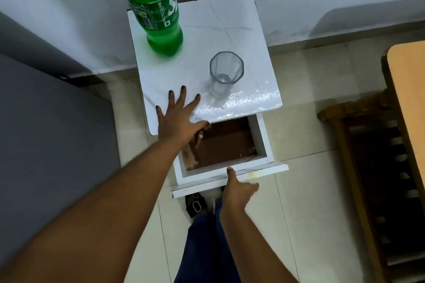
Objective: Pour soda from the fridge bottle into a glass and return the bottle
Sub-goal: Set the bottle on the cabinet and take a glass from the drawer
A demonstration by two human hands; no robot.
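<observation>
A green soda bottle (158, 9) stands upright at the back left of a small white side table (253, 89). An empty clear glass (224, 74) stands upright near the table's front right. My left hand (179, 117) lies flat on the tabletop's front edge, fingers spread, holding nothing, just left of the glass. My right hand (236, 187) is on the front panel of the table's drawer (230, 177), thumb on its top edge and fingers behind the panel. The drawer is pulled out and shows a brown bottom.
A grey fridge side (50, 135) fills the left. A wooden bench (377, 163) and an orange-topped table (411, 89) stand at the right. My leg and sandalled foot (196, 205) are on the tiled floor under the drawer. A wall is behind the side table.
</observation>
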